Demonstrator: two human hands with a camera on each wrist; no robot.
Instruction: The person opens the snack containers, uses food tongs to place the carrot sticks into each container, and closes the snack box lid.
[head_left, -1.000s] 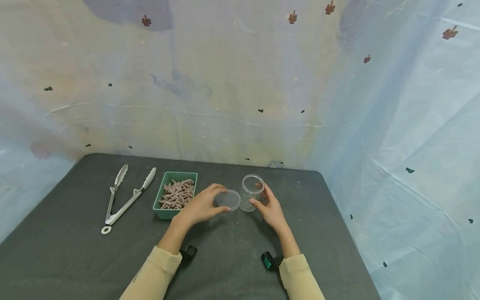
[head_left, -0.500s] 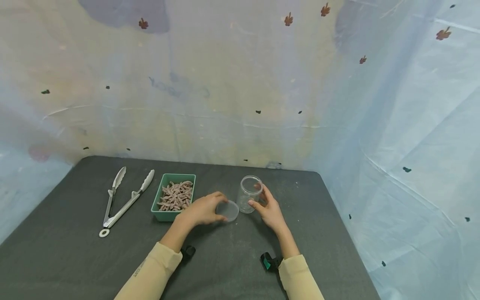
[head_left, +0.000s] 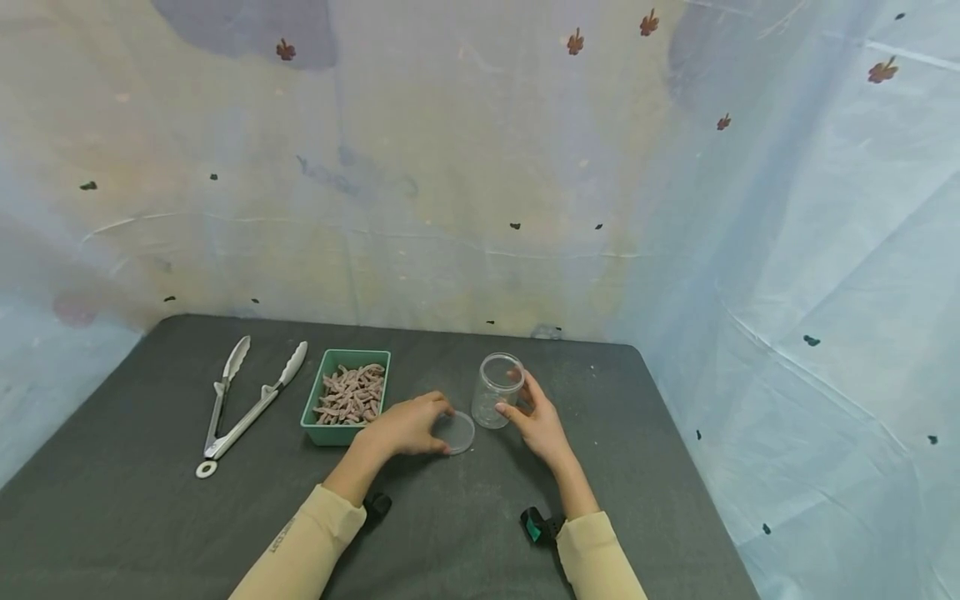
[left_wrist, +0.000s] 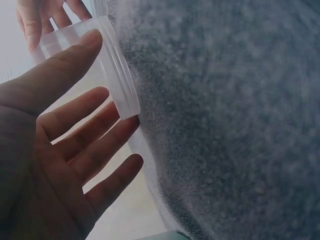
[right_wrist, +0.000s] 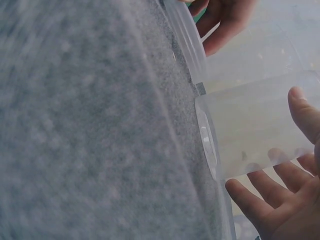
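Left hand [head_left: 408, 425] has its grip pinching a clear lid [head_left: 458, 431] by the edges, right down at the dark surface [head_left: 450, 533]. Right hand [head_left: 543, 427] is gripping a clear jar [head_left: 491, 402], which is upright just beside the lid. Green tub [head_left: 335, 436]'s near the left hand.

I can read no words or numbers here. Small dark lettering [head_left: 282, 536] runs along my left sleeve [head_left: 307, 554], too small to make out; the bluish script-like marks [head_left: 327, 176] on the backdrop [head_left: 450, 125] are too faint to decipher.
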